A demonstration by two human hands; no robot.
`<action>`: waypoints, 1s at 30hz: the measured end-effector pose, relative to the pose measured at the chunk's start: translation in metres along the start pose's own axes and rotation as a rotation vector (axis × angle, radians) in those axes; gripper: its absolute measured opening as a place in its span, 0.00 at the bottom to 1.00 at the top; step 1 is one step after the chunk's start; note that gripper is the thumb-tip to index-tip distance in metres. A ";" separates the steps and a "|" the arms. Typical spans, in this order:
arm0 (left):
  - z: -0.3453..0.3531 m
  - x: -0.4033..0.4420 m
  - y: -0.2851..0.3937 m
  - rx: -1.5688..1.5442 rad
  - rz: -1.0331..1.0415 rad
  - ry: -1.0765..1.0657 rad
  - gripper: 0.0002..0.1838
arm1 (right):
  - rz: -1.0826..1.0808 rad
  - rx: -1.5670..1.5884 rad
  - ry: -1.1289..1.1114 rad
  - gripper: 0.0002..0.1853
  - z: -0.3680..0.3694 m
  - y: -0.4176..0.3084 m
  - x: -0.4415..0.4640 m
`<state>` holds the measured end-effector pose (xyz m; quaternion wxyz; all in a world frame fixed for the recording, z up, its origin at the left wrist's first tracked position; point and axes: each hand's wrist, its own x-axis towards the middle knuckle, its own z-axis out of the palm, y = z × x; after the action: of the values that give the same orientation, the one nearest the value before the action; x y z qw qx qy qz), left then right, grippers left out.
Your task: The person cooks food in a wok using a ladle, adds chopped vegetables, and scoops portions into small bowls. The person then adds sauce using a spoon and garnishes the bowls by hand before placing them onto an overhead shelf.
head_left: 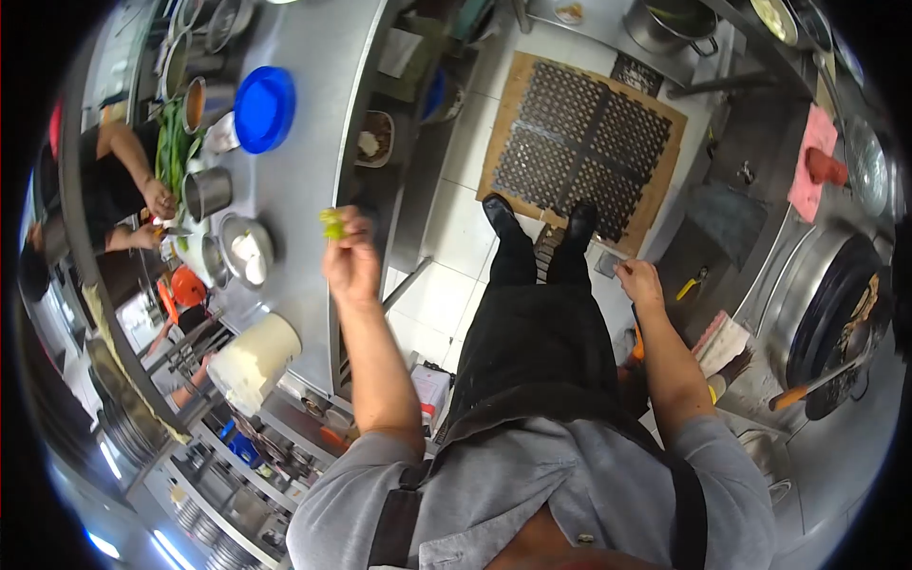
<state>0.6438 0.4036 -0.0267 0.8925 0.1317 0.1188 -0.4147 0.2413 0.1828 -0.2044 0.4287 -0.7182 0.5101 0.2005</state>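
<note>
My left hand (351, 266) is raised at the edge of the steel counter (309, 180), its fingertips pinching a small yellow-green piece (332, 224). What the piece is cannot be told. My right hand (642, 283) hangs over the floor beside my right leg, with its fingers curled together. Anything between those fingers is too small or hidden to make out. On the counter near my left hand are a metal bowl with white contents (248, 249), a blue round container (265, 109) and a whitish bucket (255, 361).
A perforated black mat (579, 142) lies on the tiled floor ahead of my shoes. Across the counter, a co-worker's hands (157, 199) are near green stalks (171, 152). At right are a large dark pan (836, 313), a pink cloth (812, 161) and yellow-handled scissors (693, 283).
</note>
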 end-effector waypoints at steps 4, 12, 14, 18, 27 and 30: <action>-0.085 0.042 -0.030 -0.107 -0.047 0.147 0.15 | 0.050 0.092 -0.058 0.16 0.014 0.005 0.005; -0.236 0.181 0.130 1.055 0.346 0.625 0.17 | 0.083 0.123 -0.097 0.15 0.046 0.028 0.021; -0.233 0.196 0.129 1.242 0.325 0.638 0.20 | 0.125 0.122 -0.102 0.15 0.047 0.030 0.018; -0.196 0.213 0.109 1.600 0.294 0.818 0.24 | 0.159 0.142 -0.090 0.15 0.055 0.035 0.015; -0.221 0.246 0.138 1.929 0.366 0.778 0.27 | 0.201 0.170 -0.083 0.16 0.057 0.029 0.012; -0.214 0.250 0.135 2.263 0.394 0.716 0.25 | 0.213 0.182 -0.089 0.17 0.060 0.035 0.011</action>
<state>0.8828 0.3813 -0.2894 0.2357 0.9640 -0.0937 -0.0805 0.2234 0.2214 -0.2597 0.4905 -0.6086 0.5801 0.2293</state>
